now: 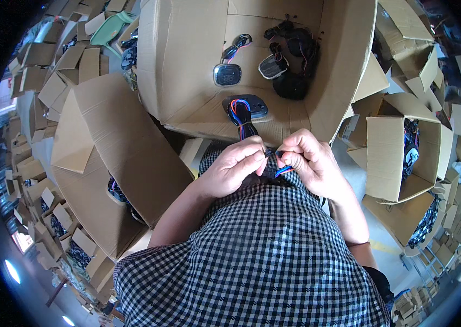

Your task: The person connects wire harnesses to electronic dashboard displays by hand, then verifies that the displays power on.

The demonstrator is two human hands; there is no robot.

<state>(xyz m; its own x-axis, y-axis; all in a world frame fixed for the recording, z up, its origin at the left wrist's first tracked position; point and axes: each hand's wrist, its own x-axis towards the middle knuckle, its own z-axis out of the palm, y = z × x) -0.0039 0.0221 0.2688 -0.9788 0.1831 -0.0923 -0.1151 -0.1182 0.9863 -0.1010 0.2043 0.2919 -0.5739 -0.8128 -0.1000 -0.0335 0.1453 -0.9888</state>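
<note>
In front of my body, my left hand (238, 166) is closed in a pinch on a black cable. Close beside it, my right hand (313, 163) pinches the cable's end, where blue and red-orange wires (284, 170) stick out below the fingers. A bundled black cable (246, 126) with coloured wires runs from near my left hand to a dark rounded device (258, 104) on the near flap of the large cardboard box (189, 65). Inside the box lie a silver-rimmed device (227, 75) with its own cable, another silver-rimmed device (273, 66) and dark coiled cables (298, 46).
An open cardboard box (121, 147) stands to my left, with dark cabled parts inside. On the right is another open box (386, 152) holding dark parts. A green plastic chair (109, 31) is at the far left. Many more cartons surround me. A checked apron (252, 250) covers my lap.
</note>
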